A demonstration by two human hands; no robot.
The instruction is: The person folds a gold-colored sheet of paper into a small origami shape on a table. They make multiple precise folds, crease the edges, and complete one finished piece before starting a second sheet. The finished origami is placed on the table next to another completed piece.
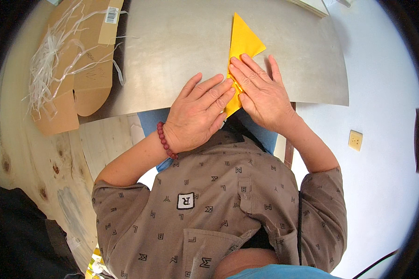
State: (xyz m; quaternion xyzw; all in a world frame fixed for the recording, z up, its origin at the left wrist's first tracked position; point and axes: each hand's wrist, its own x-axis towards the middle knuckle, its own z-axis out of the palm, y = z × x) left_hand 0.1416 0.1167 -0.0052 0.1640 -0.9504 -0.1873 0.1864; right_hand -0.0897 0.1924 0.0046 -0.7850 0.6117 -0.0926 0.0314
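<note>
We pressed the left hand (201, 109) and right hand (257, 90), both flat and open, on the yellow paper (243, 44) on the worktop (172, 42).

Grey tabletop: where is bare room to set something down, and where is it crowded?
Bare: the grey tabletop between the cardboard box and the yellow paper, and right of the right hand. Crowded: where the left hand meets it.
</note>
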